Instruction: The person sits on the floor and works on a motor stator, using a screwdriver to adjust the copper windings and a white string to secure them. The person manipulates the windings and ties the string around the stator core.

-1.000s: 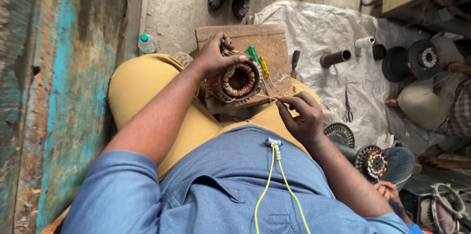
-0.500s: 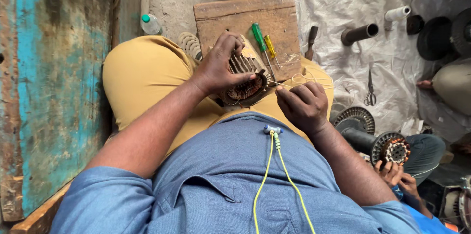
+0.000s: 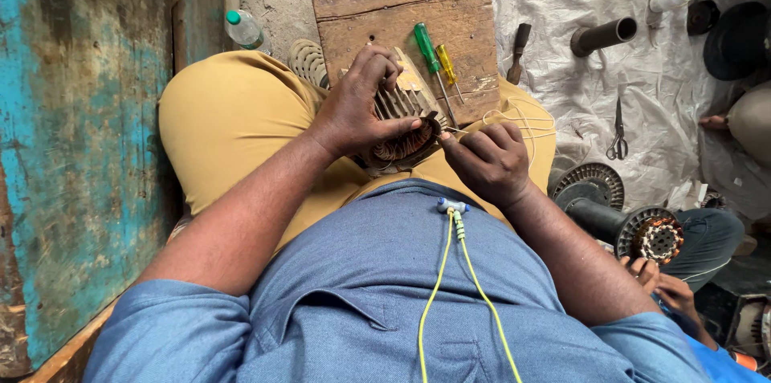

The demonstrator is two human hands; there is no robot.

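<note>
Left hand (image 3: 361, 110) has slid further over the motor stator (image 3: 401, 130), gripping it; right hand (image 3: 486, 160) pinches thin wire (image 3: 522, 122). Two screwdrivers (image 3: 430, 54) beyond.

Screwdrivers (image 3: 434, 58) are crowding the wooden board (image 3: 377, 14) at 1 o'clock of the stator (image 3: 401, 130); board's 11 o'clock corner is lying bare.

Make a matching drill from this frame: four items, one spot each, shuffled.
Items:
1. green screwdriver
2. scissors
3. plastic bottle
4. motor stator

Places:
A. on the white sheet
B. held by the left hand on the lap
C. on the wooden board
D. on the floor by the blue-painted wall

Pairs: 1-C, 2-A, 3-D, 4-B
</note>
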